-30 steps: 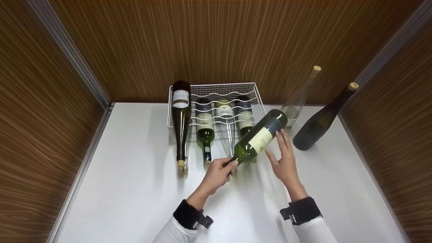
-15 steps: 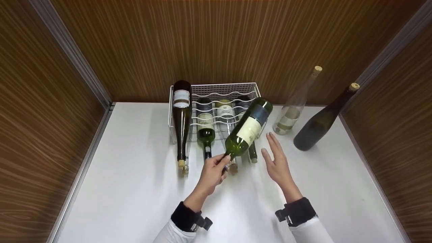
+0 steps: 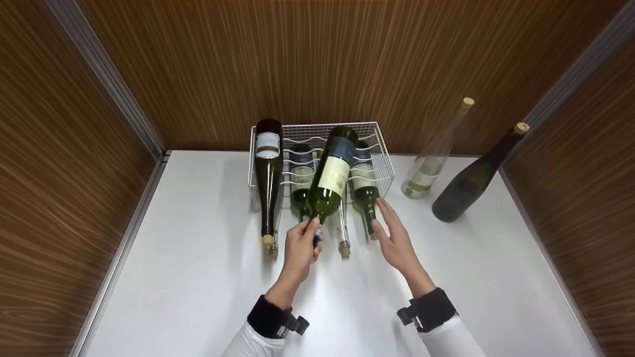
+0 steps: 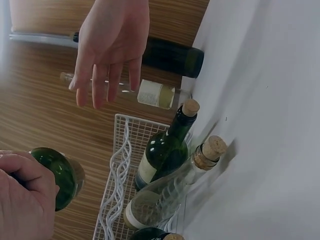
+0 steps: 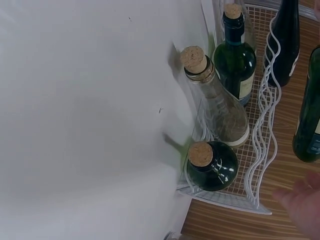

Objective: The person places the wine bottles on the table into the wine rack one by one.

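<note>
My left hand (image 3: 299,250) grips the neck of a green wine bottle (image 3: 333,173) with a cream label and dark blue band. That bottle hangs tilted above the white wire wine rack (image 3: 387,166), its base pointing to the back. In the right wrist view the bottle (image 5: 311,110) hangs apart from the wavy wires. My right hand (image 3: 396,245) holds nothing, fingers extended, near the neck of a green bottle (image 3: 366,191) lying at the rack's right. Beneath the held bottle lies a clear bottle (image 5: 225,115) with a cork, partly hidden. Another green bottle (image 3: 301,186) lies left of it.
On the rack's upper left lies a long dark bottle (image 3: 269,168), with another corked neck below it. Standing to the right are a clear bottle (image 3: 424,173) and a dark bottle (image 3: 461,191), both corked. Wood-grain panels (image 3: 228,64) enclose the white table (image 3: 198,208).
The held bottle has swung left and back, from beside the rack to above its middle, and points more straight back. The right hand has come off it and shifted left.
</note>
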### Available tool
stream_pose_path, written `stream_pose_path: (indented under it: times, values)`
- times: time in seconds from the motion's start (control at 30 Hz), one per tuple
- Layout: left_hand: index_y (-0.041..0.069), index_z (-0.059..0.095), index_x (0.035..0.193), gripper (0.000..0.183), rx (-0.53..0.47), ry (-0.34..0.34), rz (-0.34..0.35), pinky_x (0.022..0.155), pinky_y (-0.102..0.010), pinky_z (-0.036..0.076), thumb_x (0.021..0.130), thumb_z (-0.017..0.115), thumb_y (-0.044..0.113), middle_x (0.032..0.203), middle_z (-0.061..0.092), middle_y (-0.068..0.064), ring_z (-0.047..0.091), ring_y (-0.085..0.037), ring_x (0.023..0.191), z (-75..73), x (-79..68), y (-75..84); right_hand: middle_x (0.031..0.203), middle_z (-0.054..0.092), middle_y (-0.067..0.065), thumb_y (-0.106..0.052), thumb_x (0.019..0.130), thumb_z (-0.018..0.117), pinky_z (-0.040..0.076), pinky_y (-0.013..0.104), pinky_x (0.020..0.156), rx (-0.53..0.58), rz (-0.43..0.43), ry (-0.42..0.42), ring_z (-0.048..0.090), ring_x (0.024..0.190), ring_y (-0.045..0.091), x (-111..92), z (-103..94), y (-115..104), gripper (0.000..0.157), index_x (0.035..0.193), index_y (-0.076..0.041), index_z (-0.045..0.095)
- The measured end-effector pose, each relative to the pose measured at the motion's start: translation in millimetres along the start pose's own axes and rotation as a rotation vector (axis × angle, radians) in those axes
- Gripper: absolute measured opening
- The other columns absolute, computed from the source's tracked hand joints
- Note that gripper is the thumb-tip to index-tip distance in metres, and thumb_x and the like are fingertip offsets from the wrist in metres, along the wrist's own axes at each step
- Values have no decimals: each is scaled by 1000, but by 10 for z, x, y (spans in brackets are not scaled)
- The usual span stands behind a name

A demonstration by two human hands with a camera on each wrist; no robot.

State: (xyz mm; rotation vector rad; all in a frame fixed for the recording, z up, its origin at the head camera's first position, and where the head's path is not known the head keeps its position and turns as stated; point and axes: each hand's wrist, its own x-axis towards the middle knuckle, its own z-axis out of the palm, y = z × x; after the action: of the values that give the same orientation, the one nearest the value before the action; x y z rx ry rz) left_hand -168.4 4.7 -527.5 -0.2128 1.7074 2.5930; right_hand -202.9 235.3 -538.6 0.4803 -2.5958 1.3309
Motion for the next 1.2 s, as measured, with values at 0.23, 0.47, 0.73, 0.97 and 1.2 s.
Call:
stream_pose_path:
  times: [0.23, 0.47, 0.73, 0.97, 1.2]
  values:
    - [2, 61, 92, 27, -38, 107, 13, 35, -16, 30, 101, 57, 27, 66, 51, -4, 40, -6, 43, -50, 127, -6, 157, 26, 19, -23, 106, 46, 18, 54, 115, 16, -1, -16, 22, 145, 35, 22, 58, -41, 54, 153, -3, 29]
    - [2, 60, 93, 25, -67, 159, 34, 35, -16, 30, 103, 54, 25, 66, 51, -4, 41, -7, 45, -59, 202, -30, 158, 26, 19, -27, 106, 45, 18, 53, 115, 29, 2, -44, 21, 145, 35, 49, 136, -60, 55, 154, -4, 30]
    - [-6, 58, 98, 32, -67, 203, 53, 34, -17, 30, 104, 51, 25, 69, 54, -6, 42, -7, 45, -39, 290, -41, 158, 27, 17, -23, 106, 46, 19, 52, 115, 65, 5, -75, 22, 145, 35, 79, 233, -92, 53, 154, -5, 30]
    - [-10, 57, 100, 38, -37, 233, 32, 33, -18, 32, 105, 49, 27, 69, 56, -4, 43, -7, 43, -30, 382, -58, 157, 27, 19, -27, 106, 46, 18, 54, 115, 84, 1, -104, 21, 145, 36, 111, 319, -121, 55, 154, -5, 31]
    - [-1, 59, 90, 35, -35, 271, 4, 33, -19, 33, 105, 49, 29, 68, 58, -5, 44, -8, 42, -50, 450, -78, 158, 27, 16, -21, 105, 47, 19, 53, 115, 82, 33, -117, 22, 145, 33, 136, 364, -141, 53, 154, -8, 31]
